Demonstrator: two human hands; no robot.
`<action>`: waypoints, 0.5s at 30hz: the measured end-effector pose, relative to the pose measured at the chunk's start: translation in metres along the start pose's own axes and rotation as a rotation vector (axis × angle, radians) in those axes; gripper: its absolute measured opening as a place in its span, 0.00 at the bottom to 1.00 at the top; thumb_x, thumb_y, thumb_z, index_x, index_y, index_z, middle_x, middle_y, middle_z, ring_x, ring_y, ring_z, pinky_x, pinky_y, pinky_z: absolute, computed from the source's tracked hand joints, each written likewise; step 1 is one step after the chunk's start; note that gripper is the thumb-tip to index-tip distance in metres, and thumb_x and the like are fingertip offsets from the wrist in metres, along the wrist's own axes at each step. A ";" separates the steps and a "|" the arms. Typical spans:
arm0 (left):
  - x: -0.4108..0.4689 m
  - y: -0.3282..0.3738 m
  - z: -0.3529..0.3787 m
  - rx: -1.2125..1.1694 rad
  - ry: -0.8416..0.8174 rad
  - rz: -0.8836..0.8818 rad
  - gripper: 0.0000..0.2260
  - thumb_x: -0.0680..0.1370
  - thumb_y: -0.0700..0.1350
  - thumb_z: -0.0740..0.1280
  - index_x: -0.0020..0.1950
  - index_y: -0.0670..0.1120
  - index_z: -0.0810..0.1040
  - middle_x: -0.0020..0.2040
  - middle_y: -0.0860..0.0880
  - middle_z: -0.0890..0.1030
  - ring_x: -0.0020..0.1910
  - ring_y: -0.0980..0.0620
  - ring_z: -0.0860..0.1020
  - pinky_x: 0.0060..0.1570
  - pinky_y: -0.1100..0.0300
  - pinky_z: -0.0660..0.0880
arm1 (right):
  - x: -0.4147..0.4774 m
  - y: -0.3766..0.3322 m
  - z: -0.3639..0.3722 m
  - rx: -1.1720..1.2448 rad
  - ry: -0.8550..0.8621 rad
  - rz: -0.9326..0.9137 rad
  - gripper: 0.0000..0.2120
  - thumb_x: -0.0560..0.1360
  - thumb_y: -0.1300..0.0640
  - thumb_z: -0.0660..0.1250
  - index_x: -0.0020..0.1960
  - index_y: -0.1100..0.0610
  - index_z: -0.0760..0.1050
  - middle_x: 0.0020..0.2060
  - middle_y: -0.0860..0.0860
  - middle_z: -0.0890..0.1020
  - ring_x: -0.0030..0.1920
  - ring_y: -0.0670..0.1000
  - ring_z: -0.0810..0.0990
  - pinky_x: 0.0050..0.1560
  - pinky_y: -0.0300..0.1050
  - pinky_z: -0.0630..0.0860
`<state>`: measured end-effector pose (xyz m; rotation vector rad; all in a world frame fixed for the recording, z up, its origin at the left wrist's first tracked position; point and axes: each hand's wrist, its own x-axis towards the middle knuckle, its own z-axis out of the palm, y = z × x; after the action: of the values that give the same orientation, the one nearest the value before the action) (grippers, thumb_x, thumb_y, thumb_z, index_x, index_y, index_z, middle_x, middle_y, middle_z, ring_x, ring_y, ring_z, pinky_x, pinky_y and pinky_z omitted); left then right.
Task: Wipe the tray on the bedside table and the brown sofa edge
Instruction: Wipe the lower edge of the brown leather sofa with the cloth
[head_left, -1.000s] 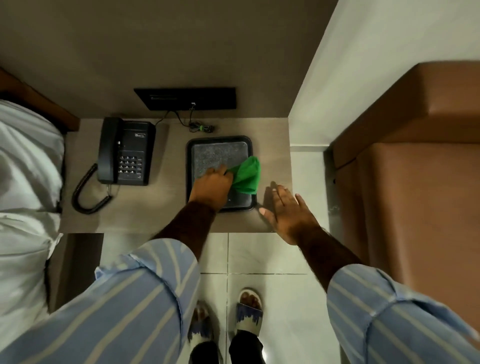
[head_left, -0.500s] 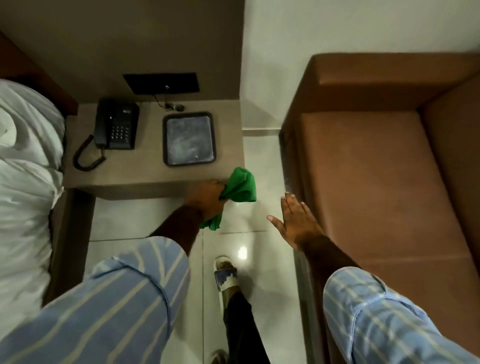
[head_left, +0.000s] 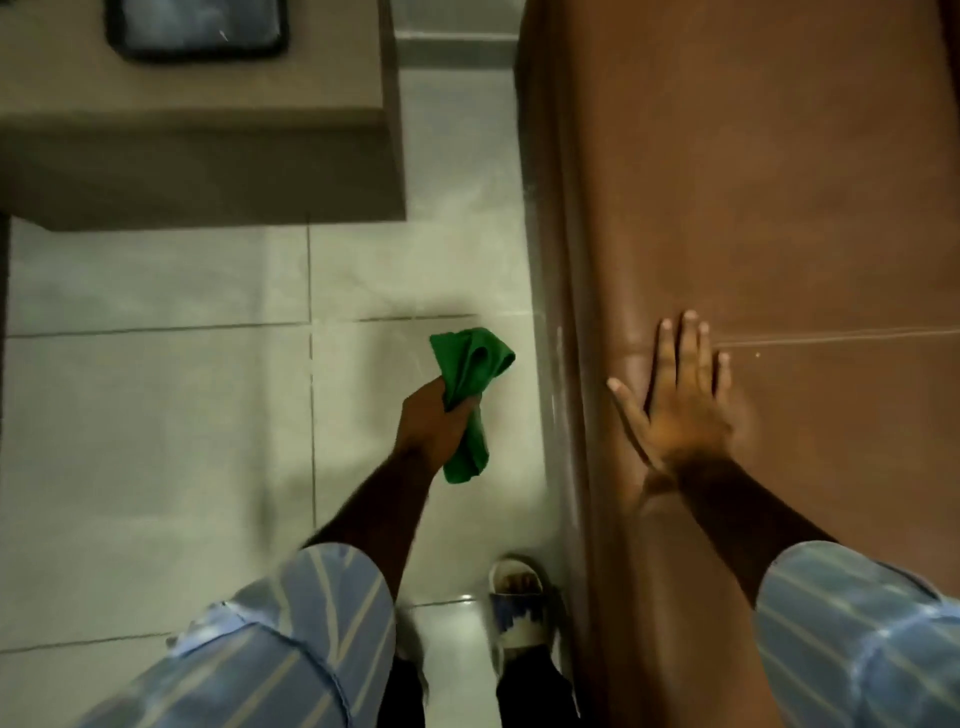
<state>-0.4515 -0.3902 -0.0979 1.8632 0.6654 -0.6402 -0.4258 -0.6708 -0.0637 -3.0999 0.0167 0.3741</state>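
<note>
My left hand (head_left: 434, 423) grips a bunched green cloth (head_left: 467, 384) in the air over the floor tiles, a short way left of the brown sofa's edge (head_left: 558, 291). Flat and with fingers spread, my right hand (head_left: 680, 400) lies on the brown sofa seat (head_left: 779, 208) close to that edge, holding nothing. The black tray (head_left: 197, 31) sits on the bedside table (head_left: 208, 114) at the top left, cut off by the frame's top edge and far from both hands.
Pale floor tiles (head_left: 182, 415) fill the gap between the bedside table and the sofa. My sandalled foot (head_left: 517, 608) stands on the floor right beside the sofa's base. Striped blue sleeves cover both my forearms at the bottom.
The left hand lifted the cloth off the tray and carried it right, toward the sofa edge. The right hand left the table and now lies on the sofa seat. The view swung right and down.
</note>
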 end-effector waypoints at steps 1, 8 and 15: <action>0.006 -0.013 0.017 -0.046 0.020 -0.041 0.11 0.80 0.45 0.69 0.60 0.42 0.79 0.51 0.48 0.81 0.51 0.48 0.80 0.53 0.55 0.77 | -0.001 0.002 0.008 -0.011 0.080 0.001 0.43 0.82 0.31 0.49 0.87 0.57 0.46 0.87 0.57 0.49 0.87 0.58 0.48 0.86 0.64 0.48; 0.066 -0.044 0.118 -0.209 0.012 -0.227 0.12 0.79 0.44 0.69 0.61 0.44 0.79 0.56 0.44 0.83 0.55 0.43 0.81 0.62 0.46 0.79 | 0.004 0.014 0.043 -0.003 0.280 -0.021 0.40 0.84 0.32 0.47 0.86 0.57 0.49 0.87 0.57 0.52 0.87 0.58 0.49 0.86 0.64 0.48; 0.159 0.011 0.155 -0.099 -0.048 -0.253 0.12 0.80 0.44 0.66 0.60 0.38 0.78 0.57 0.39 0.82 0.56 0.40 0.81 0.60 0.44 0.80 | 0.008 0.020 0.055 -0.040 0.328 -0.042 0.41 0.84 0.32 0.45 0.86 0.60 0.49 0.86 0.60 0.53 0.87 0.60 0.50 0.85 0.67 0.51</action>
<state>-0.3517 -0.5124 -0.2543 1.6809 0.8935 -0.7978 -0.4312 -0.6895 -0.1190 -3.1554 -0.0521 -0.1396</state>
